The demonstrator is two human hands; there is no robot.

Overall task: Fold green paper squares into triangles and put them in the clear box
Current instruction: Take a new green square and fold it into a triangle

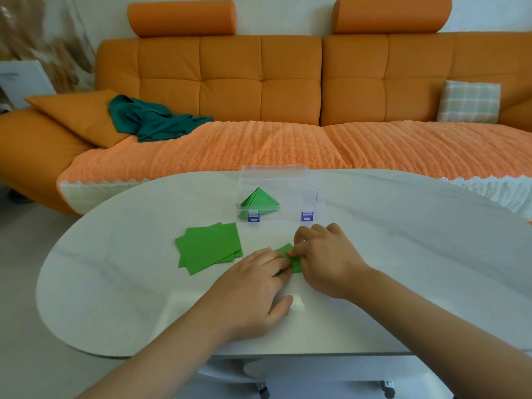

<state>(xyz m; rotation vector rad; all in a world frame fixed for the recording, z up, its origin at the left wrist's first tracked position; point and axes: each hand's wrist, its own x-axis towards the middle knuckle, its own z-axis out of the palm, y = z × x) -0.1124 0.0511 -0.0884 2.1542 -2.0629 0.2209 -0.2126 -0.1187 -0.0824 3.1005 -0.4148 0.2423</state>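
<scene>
A green paper piece (290, 259) lies on the white table (121, 283), mostly covered by both hands. My left hand (253, 292) presses its fingertips on the paper's left part. My right hand (325, 257) pinches the paper's right part from above. A stack of green paper squares (208, 247) rests to the left of the hands. Behind them stands the clear box (279, 194), lid open, with purple latches in front and several folded green triangles (259, 201) leaning in its left end.
An orange sofa (259, 90) with a ribbed orange throw runs behind the table. A dark green cloth (155, 119) lies on its left side and a checked cushion (469, 102) sits at its right. The table's front edge is near my forearms.
</scene>
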